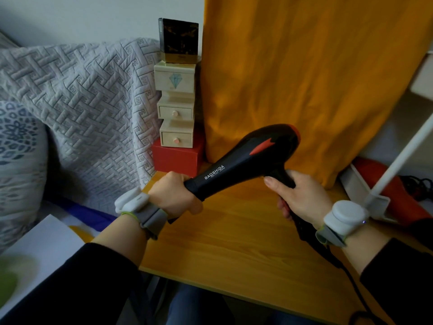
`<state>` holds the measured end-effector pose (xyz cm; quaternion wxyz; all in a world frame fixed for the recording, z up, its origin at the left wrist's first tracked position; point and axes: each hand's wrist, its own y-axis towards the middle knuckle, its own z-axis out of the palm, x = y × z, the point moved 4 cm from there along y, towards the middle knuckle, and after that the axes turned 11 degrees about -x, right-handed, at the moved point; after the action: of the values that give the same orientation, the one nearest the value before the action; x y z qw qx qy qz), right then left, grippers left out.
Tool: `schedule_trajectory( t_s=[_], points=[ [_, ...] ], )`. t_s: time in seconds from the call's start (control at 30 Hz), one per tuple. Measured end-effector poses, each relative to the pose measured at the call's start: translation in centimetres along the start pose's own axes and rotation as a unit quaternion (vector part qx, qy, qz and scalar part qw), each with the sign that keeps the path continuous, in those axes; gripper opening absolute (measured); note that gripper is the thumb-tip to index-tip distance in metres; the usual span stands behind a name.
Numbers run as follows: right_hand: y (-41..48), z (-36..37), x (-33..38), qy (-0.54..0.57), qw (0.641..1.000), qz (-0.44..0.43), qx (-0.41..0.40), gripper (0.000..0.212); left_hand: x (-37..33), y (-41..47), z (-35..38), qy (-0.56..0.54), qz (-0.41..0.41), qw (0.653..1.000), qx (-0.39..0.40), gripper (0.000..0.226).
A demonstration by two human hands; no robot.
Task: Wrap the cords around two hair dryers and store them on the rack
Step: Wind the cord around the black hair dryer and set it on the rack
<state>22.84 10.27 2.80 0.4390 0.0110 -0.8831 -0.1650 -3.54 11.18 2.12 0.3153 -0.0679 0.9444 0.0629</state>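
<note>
I hold a black hair dryer [246, 158] with red accents above the wooden table [234, 242]. My left hand [173, 195] is closed around its nozzle end. My right hand [297, 195] grips its handle. Its black cord [351, 277] trails from the handle down past my right wrist and off the table's front edge. A second, orange-red hair dryer [396, 195] with a dark cord lies on the lower shelf of the white rack [398, 160] at the right, partly hidden by the rack's post.
A stack of small boxes and drawer units [177, 106] stands on a red box [175, 158] at the table's back left. An orange curtain [304, 66] hangs behind. A quilted grey blanket [82, 102] lies to the left.
</note>
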Motion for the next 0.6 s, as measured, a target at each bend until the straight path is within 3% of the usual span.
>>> schedule_trajectory(
  t_s=[0.1, 0.4, 0.6],
  points=[
    [0.3, -0.3, 0.4, -0.002, 1.0, -0.012, -0.004, 0.032, -0.1, -0.2, -0.2, -0.015, 0.001, 1.0, 0.001, 0.024],
    [1.3, -0.4, 0.4, 0.01, 1.0, 0.02, 0.013, 0.034, 0.0, -1.2, 0.2, 0.018, 0.048, 0.993, -0.108, 0.027],
    [2.4, -1.3, 0.9, 0.025, 0.999, 0.027, 0.027, 0.037, -1.0, -1.4, 0.2, -0.042, 0.068, 0.997, -0.02, 0.043]
  ],
)
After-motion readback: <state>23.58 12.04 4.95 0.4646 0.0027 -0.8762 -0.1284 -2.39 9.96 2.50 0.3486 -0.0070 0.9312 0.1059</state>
